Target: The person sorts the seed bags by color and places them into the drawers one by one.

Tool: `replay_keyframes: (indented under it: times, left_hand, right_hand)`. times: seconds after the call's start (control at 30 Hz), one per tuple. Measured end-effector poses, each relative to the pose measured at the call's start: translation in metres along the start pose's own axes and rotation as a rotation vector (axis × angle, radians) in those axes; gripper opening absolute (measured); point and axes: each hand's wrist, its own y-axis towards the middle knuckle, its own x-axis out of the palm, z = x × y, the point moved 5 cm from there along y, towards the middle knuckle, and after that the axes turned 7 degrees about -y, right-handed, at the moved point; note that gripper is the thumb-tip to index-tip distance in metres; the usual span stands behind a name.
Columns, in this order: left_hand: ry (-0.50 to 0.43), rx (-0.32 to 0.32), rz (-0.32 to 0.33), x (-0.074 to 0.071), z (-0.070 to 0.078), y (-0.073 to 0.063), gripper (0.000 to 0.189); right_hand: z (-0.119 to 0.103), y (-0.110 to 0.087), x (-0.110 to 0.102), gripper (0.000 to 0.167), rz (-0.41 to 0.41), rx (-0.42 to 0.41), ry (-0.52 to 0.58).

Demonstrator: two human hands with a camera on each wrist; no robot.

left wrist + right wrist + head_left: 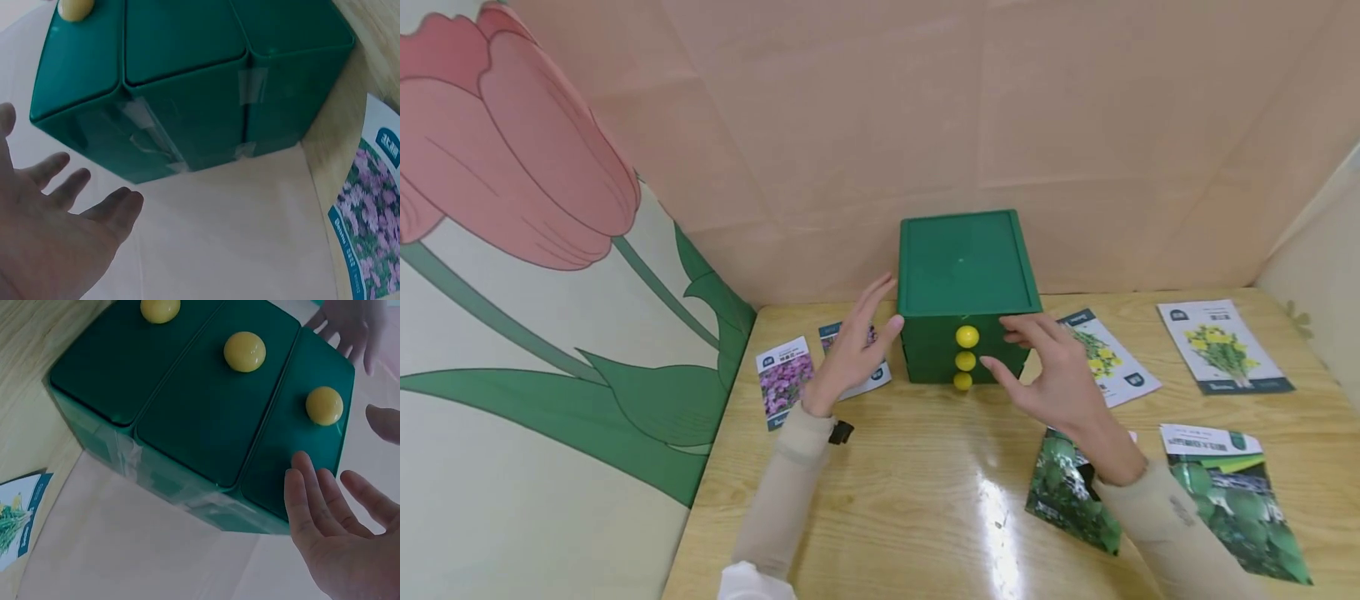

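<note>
A green box of three stacked drawers (966, 262) stands against the back wall, each drawer with a round yellow knob (967, 336). My left hand (853, 346) is held at its left side, fingers extended and thumb apart; the left wrist view shows a gap between these fingers (115, 212) and the box. At the front right corner is my right hand (1060, 375), its fingers slightly bent and spread from the thumb. In the right wrist view its fingertips (301, 464) overlap the top drawer's front, and I cannot tell whether they touch it. Neither hand holds anything.
Two packets with purple flowers (786, 379) lie left of the box. On the right are two with yellow flowers (1221, 346) and two with green leafy pictures (1240, 508). Clear tape (128, 453) runs along the box's side. A tulip mural (550, 167) covers the left wall.
</note>
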Motion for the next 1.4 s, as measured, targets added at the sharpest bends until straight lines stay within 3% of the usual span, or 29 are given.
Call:
replay_keyframes:
  times: [0.2, 0.43, 0.8, 0.9, 1.13, 1.4]
  left_hand:
    - [-0.038, 0.061, 0.021, 0.008, -0.001, 0.008, 0.064]
    - [-0.103, 0.120, 0.102, 0.015, -0.005, 0.013, 0.048]
    - [-0.168, 0.126, 0.221, 0.020, -0.011, 0.015, 0.038]
    - [-0.182, 0.145, 0.271, 0.022, -0.007, 0.017, 0.036]
    - [-0.182, 0.188, 0.326, 0.020, 0.021, 0.016, 0.031]
    - [-0.199, 0.182, 0.366, 0.021, 0.026, 0.014, 0.031]
  right_hand:
    - [-0.003, 0.002, 0.006, 0.053, 0.003, 0.014, 0.016]
    - [-0.007, 0.004, 0.015, 0.048, 0.046, -0.003, 0.071]
    - [-0.015, 0.004, 0.028, 0.038, 0.091, -0.008, 0.100]
    - [-0.015, 0.003, 0.032, 0.035, 0.106, -0.002, 0.107]
    - [-0.015, 0.003, 0.040, 0.030, 0.145, 0.022, 0.128]
    - [-0.016, 0.003, 0.047, 0.028, 0.168, 0.056, 0.186]
